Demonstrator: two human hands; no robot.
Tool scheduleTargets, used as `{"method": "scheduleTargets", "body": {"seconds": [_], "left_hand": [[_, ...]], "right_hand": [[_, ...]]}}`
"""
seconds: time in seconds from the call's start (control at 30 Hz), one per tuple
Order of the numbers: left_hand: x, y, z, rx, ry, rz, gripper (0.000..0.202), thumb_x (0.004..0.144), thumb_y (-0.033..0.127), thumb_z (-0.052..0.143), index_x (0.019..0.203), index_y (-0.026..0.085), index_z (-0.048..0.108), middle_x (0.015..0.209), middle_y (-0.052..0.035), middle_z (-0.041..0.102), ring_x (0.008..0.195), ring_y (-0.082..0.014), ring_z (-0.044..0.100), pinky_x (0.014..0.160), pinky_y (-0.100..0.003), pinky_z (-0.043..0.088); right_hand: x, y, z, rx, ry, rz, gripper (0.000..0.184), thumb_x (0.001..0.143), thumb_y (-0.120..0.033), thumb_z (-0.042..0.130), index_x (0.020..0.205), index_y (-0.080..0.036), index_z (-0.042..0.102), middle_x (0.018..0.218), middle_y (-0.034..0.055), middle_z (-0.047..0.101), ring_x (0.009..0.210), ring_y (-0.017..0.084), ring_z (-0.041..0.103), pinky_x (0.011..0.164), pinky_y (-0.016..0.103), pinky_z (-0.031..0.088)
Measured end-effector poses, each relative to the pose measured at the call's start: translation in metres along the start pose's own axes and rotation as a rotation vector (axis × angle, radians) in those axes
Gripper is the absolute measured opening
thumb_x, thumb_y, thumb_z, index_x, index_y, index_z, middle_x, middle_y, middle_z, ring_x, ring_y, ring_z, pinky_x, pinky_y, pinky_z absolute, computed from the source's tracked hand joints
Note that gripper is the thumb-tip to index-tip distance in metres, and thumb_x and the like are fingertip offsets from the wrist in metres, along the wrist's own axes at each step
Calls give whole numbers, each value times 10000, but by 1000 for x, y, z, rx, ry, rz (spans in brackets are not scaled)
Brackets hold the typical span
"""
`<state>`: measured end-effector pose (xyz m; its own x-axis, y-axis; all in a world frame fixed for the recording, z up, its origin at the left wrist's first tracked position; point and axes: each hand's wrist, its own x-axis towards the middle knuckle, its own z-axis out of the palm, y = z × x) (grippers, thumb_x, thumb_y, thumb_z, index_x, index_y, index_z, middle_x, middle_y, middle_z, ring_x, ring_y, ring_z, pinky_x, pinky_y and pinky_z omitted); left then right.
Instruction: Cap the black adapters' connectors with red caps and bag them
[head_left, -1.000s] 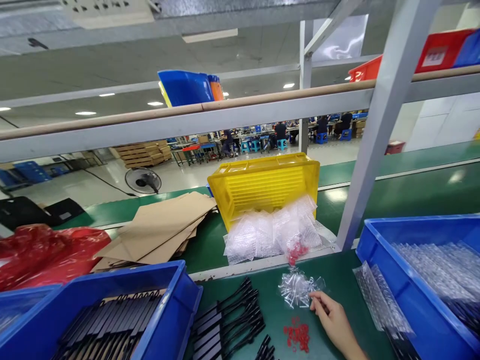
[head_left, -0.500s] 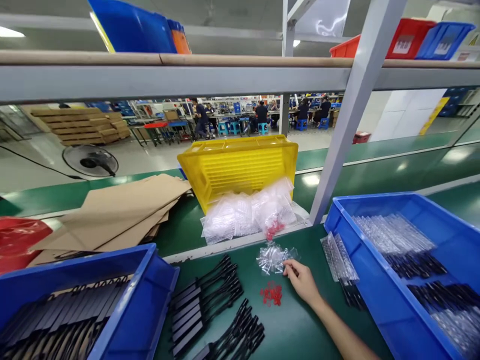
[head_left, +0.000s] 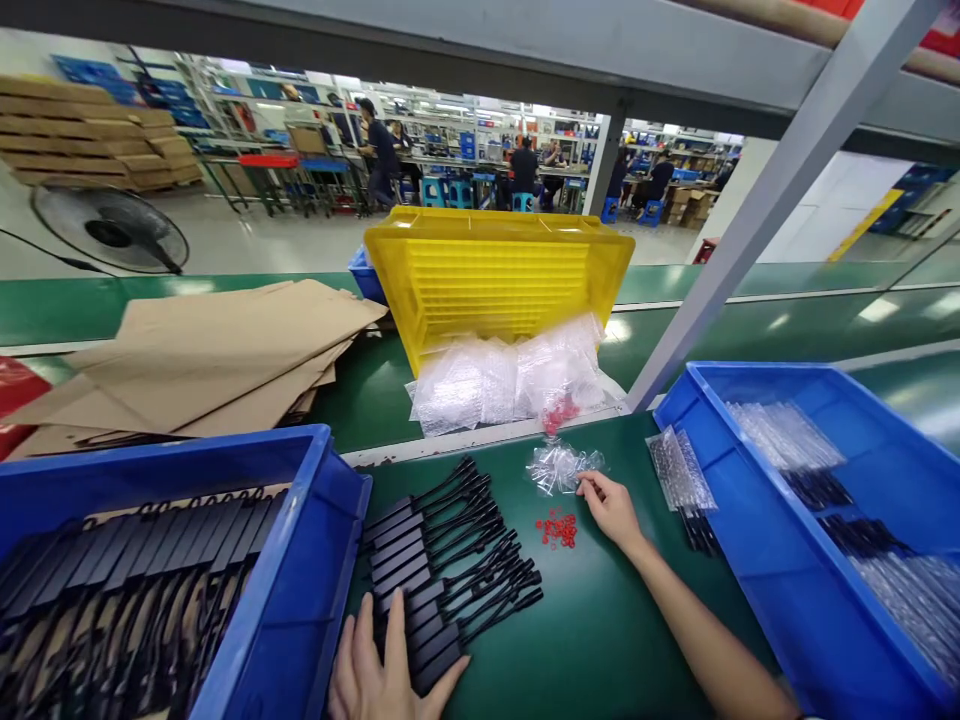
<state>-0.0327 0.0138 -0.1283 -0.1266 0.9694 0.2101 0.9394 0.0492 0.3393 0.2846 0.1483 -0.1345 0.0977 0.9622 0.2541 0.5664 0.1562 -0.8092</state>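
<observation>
My left hand [head_left: 386, 665] lies with fingers and thumb spread against the near end of a row of flat black boxes with short cables [head_left: 424, 580] on the green bench. My right hand [head_left: 609, 510] has thumb and fingertips drawn together at the right edge of a pile of small clear plastic parts [head_left: 559, 468]; whatever is between the fingertips is too small to make out. Just below that pile are small red rings [head_left: 556, 528]. Right of my right hand, bubble-wrapped black-cabled pieces [head_left: 682, 475] lean by a blue bin.
A blue bin [head_left: 300, 560] of black cabled boxes stands left, another blue bin [head_left: 739, 590] of bubble-wrapped pieces right. Behind are cardboard sheets [head_left: 225, 350], a tilted yellow crate [head_left: 495, 290] with clear bags [head_left: 469, 385], and a slanted grey post [head_left: 757, 235]. People sit and stand farther off.
My left hand has come into view onto the black boxes, and the nearer boxes now line up with the others. My right hand stays at the clear parts. The view has tilted downward.
</observation>
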Motion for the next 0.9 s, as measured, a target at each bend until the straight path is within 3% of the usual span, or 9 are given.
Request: {"method": "scheduleTargets", "body": {"seconds": [0.1,0.2,0.3,0.4,0.47,0.57,0.77,0.9], "left_hand": [[11,15,-8,-209,75,-7,854,774,518,622,1478,231,233,1520,-194,242,1371,-459,212,1047,-670,227],[17,37,-19,-889,69,-91,715,723,580,650,1336,256,473,1449,-149,400,1267,-403,400,1033,-590,327],[19,57,-33,-1776,-155,-381,601,703,616,647,1183,257,609,1260,-136,563,932,-262,583,787,-397,526],[20,73,-48,-2176,-372,-650,472,667,378,768,1115,287,649,1107,-81,613,747,-132,545,638,-235,513],[20,81,-57,-2239,-390,-706,451,634,225,795,1060,296,667,1052,-50,615,723,-102,529,630,-194,505],[20,88,-61,-2230,-366,-719,419,624,145,788,1001,292,683,1027,-42,610,711,-98,522,619,-195,512],[19,97,-56,-2127,-336,-645,349,620,181,813,936,283,703,1007,-53,617,679,-103,521,583,-210,522],[25,99,-62,-1927,-215,-559,286,613,208,832,868,252,709,924,-46,636,675,-107,554,617,-216,546]], "right_hand": [[0,1,2,-20,31,18,309,868,-394,456,883,-178,676,669,36,683,518,161,586,537,253,457],[0,0,4,-27,58,39,307,867,-395,456,886,-181,675,675,39,683,536,165,593,543,257,463],[-1,-1,4,-24,81,54,310,866,-391,449,897,-175,669,683,43,682,563,170,609,550,257,471],[-1,0,3,-22,89,57,308,864,-391,451,895,-171,665,679,43,678,562,171,610,547,259,473],[-2,1,3,-22,81,54,305,865,-394,458,896,-171,664,678,44,677,558,170,607,543,259,473],[-2,4,2,-24,56,44,304,876,-396,460,906,-171,661,694,48,681,572,169,608,545,256,474],[-1,5,2,4,23,20,284,882,-381,468,902,-168,655,696,45,679,569,162,603,565,259,485],[-2,6,1,35,39,16,271,892,-362,463,913,-170,654,699,41,679,585,163,612,570,258,488]]}}
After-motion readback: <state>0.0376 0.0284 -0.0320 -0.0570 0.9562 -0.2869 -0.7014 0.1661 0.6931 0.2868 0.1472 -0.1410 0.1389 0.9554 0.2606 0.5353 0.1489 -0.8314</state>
